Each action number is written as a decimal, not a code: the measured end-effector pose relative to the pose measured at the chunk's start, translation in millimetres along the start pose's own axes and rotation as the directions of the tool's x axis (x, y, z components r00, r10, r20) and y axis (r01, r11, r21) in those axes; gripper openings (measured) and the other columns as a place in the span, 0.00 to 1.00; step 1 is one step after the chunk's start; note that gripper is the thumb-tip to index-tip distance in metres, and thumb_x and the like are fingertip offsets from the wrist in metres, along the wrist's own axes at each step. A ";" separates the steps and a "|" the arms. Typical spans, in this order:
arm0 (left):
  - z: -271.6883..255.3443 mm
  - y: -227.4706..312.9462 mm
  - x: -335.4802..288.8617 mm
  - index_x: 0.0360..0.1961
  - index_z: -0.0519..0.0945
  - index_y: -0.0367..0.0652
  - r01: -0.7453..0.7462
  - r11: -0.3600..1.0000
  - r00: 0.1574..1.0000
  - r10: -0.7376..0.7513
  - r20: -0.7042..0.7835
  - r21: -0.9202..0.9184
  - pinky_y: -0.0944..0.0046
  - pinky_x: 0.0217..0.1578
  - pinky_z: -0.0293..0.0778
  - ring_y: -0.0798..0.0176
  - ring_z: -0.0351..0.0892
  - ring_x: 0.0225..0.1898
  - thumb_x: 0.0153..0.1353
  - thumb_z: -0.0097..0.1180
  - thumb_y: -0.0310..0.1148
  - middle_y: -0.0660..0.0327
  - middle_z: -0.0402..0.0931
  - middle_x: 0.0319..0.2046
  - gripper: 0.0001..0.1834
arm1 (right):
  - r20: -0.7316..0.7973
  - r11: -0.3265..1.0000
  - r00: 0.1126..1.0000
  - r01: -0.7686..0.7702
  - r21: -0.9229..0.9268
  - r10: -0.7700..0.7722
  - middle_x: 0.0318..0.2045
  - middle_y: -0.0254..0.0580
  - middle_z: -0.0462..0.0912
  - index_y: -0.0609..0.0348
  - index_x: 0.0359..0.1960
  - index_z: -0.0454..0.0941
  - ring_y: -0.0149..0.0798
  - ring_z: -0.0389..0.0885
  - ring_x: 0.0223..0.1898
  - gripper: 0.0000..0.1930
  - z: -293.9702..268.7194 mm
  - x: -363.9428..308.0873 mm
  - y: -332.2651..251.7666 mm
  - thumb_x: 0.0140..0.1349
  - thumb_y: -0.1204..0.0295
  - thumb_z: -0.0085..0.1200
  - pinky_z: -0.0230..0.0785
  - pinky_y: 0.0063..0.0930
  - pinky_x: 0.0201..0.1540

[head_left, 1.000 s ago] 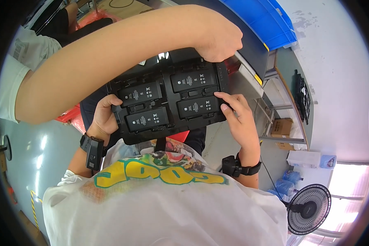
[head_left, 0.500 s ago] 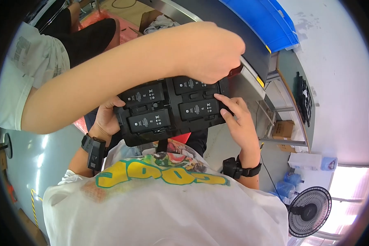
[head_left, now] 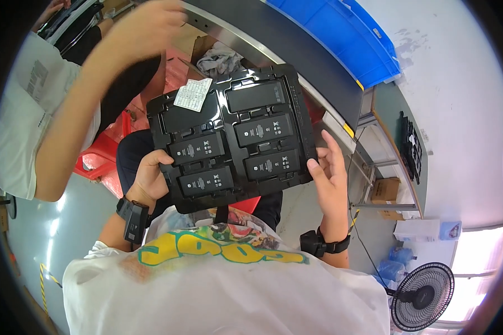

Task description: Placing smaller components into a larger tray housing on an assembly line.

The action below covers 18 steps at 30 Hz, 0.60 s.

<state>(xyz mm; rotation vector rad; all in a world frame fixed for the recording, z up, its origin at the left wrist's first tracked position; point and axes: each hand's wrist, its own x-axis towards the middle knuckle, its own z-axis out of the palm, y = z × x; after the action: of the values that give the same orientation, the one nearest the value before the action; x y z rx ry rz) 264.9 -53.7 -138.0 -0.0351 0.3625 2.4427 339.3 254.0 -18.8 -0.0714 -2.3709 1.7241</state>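
A black plastic tray [head_left: 235,192] with molded pockets lies across my lap, slightly tilted. Flat black batteries [head_left: 271,163] fill several of its pockets, most with white print facing up. On the upper left pocket rests a white printed label sheet [head_left: 193,94]. My left hand [head_left: 152,177] grips the tray's left edge, thumb on top and the other fingers mostly hidden underneath. At the right edge my right hand [head_left: 331,181] holds the tray with its thumb against the rim, its index finger stretched upward. Both wrists wear black strapped devices.
A co-worker's arm [head_left: 67,134] extends at the left, its hand blurred. Beyond the tray runs a dark conveyor belt [head_left: 285,44] with a metal edge, a blue crate [head_left: 346,39] on it. A side table [head_left: 394,111] and a black fan [head_left: 422,296] stand right.
The co-worker's hand has drawn back from over the tray toward the upper left, uncovering the label sheet and upper pockets. My hands and the tray have shifted slightly nearer me.
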 end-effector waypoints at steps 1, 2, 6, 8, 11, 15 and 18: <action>-4.4 2.3 -0.6 0.56 0.66 0.29 0.082 0.993 0.996 -0.083 -0.013 -0.081 0.49 0.57 0.68 0.47 0.74 0.53 0.43 0.46 0.24 0.46 0.73 0.52 0.33 | -0.011 1.000 1.000 -0.022 0.005 0.022 0.41 0.39 0.74 0.61 0.64 0.59 0.29 0.75 0.42 0.28 -1.9 0.8 0.0 0.60 0.79 0.50 0.67 0.23 0.48; -5.9 2.7 -0.4 0.56 0.66 0.29 0.082 0.993 0.996 -0.083 -0.012 -0.082 0.49 0.57 0.68 0.47 0.74 0.53 0.43 0.46 0.24 0.46 0.73 0.52 0.33 | -0.023 0.999 0.999 -0.044 0.010 0.044 0.40 0.39 0.74 0.62 0.64 0.58 0.29 0.75 0.42 0.29 -2.7 1.4 -0.4 0.60 0.78 0.50 0.67 0.23 0.47; -3.2 0.1 3.0 0.54 0.68 0.29 0.113 0.991 0.992 -0.116 -0.045 -0.071 0.50 0.55 0.69 0.47 0.76 0.50 0.45 0.45 0.24 0.46 0.73 0.51 0.30 | -0.045 0.994 0.995 -0.093 -0.060 0.091 0.39 0.37 0.75 0.61 0.63 0.60 0.28 0.75 0.41 0.28 -0.9 2.7 -2.5 0.61 0.78 0.51 0.67 0.23 0.47; -2.6 -1.6 3.6 0.55 0.67 0.29 0.118 0.990 0.992 -0.121 -0.035 -0.079 0.50 0.55 0.69 0.47 0.75 0.51 0.45 0.45 0.24 0.45 0.73 0.51 0.30 | -0.043 0.983 0.991 -0.130 -0.133 0.125 0.40 0.40 0.74 0.59 0.62 0.62 0.30 0.74 0.43 0.26 -2.0 2.2 3.1 0.60 0.76 0.51 0.67 0.25 0.48; -0.6 -4.4 3.6 0.55 0.67 0.28 0.126 0.989 0.992 -0.127 -0.011 -0.081 0.50 0.56 0.69 0.47 0.75 0.51 0.45 0.45 0.24 0.45 0.73 0.51 0.30 | -0.065 0.906 0.998 -0.021 -0.423 -0.007 0.42 0.44 0.72 0.58 0.60 0.65 0.35 0.72 0.46 0.25 0.9 2.4 6.1 0.59 0.75 0.52 0.66 0.28 0.50; -0.1 -7.6 2.6 0.55 0.67 0.27 0.168 0.982 0.986 -0.168 0.008 -0.080 0.49 0.56 0.68 0.46 0.75 0.51 0.45 0.45 0.24 0.43 0.73 0.51 0.31 | -0.042 0.879 0.999 0.006 -0.477 -0.030 0.46 0.46 0.70 0.58 0.58 0.67 0.41 0.70 0.49 0.24 6.1 4.3 -1.2 0.58 0.74 0.53 0.64 0.32 0.53; -2.7 -10.1 2.1 0.55 0.66 0.27 0.193 0.978 0.981 -0.192 0.023 -0.084 0.50 0.57 0.68 0.47 0.75 0.52 0.46 0.45 0.24 0.44 0.72 0.51 0.31 | -0.038 0.846 0.996 0.047 -0.531 -0.078 0.47 0.46 0.69 0.58 0.57 0.68 0.42 0.70 0.49 0.23 7.8 5.1 -3.0 0.58 0.75 0.53 0.62 0.32 0.54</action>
<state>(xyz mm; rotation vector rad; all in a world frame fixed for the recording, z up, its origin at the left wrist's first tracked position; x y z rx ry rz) 269.3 -45.6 -143.3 -0.0853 0.2356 2.2638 333.1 246.6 -17.5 -0.1238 -2.6962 0.9729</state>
